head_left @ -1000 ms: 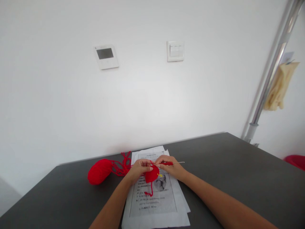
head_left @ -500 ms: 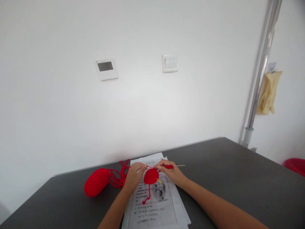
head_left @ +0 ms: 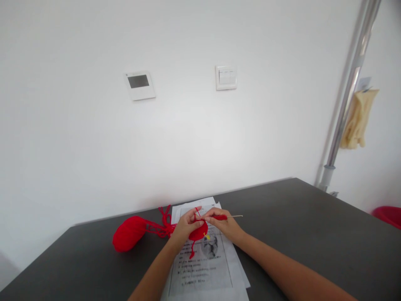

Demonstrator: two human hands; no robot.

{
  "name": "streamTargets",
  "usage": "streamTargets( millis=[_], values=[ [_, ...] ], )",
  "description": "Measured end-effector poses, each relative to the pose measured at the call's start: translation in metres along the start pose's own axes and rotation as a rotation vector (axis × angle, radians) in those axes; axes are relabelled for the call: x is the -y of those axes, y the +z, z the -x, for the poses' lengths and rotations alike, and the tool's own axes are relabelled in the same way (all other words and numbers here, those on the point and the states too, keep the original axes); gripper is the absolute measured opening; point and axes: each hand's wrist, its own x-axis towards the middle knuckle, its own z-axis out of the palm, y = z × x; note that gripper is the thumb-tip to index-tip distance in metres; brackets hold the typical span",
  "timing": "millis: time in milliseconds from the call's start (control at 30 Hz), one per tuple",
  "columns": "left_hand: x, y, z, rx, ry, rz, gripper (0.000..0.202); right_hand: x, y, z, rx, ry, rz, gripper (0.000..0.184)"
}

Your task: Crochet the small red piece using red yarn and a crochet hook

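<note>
A small round red crochet piece (head_left: 202, 231) is pinched at its left side by my left hand (head_left: 185, 227), and red yarn runs over the raised forefinger. My right hand (head_left: 226, 225) grips a crochet hook (head_left: 234, 216) at the piece's upper edge; one thin metal end points out to the right and the red grip shows by my fingers. A yellow stitch marker (head_left: 207, 236) hangs at the piece's lower right edge. From its bottom dangles a short red yarn tail (head_left: 192, 250). The hook's working tip is too small to make out.
A red yarn ball (head_left: 129, 234) lies to the left, with loose tangled strands (head_left: 159, 228) leading to my left hand. Printed sheets (head_left: 206, 278) lie under both hands on the dark table (head_left: 297, 242). The white wall (head_left: 188, 138) stands behind the table.
My left hand has shifted onto the crochet piece, its forefinger now raised with yarn over it; before, it held the strand left of the piece. My right hand keeps the hook.
</note>
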Motion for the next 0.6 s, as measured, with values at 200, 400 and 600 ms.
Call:
streamTargets(
  millis=[200,400,600],
  values=[
    [0.0,0.0,0.0,0.05,-0.037,0.089,0.078,-0.006,0.002,0.005,0.036,-0.225,0.198,0.017],
    [0.001,-0.001,0.001,0.065,-0.001,0.046,0.084,-0.007,0.002,0.006,0.141,-0.329,0.363,0.018],
    [0.011,0.005,-0.005,-0.069,0.136,-0.085,0.081,-0.022,0.014,0.008,0.061,-0.299,0.399,0.014]
  ],
)
